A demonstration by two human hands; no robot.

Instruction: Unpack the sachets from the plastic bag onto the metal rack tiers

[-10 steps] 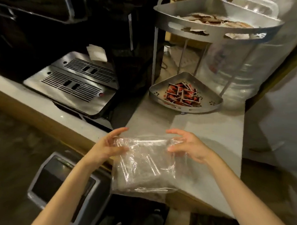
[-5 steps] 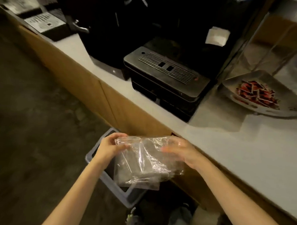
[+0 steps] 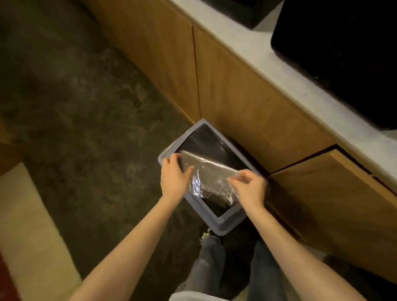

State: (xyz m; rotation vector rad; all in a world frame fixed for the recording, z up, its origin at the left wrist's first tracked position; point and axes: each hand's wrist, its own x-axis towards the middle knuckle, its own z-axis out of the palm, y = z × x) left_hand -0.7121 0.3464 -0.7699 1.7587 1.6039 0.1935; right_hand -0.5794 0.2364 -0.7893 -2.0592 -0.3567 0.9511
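Desk (image 3: 260, 55) with wooden cabinet fronts runs along right. Grey bin (image 3: 223, 226) stands on floor against it. Clear plastic bag (image 3: 211, 178) held over bin opening; left hand (image 3: 174, 177) fingers pinching one end, right hand (image 3: 250, 186) fingers pinching other.

Both bare forearms reach forward and down from the lower edge of the view, converging toward the middle. The left hand (image 3: 174, 178) shows its back, thumb and fingers curled and pinching at one side. The right hand (image 3: 250, 188) mirrors it with curled fingers pinching, and the 2 hands are near each other but apart.
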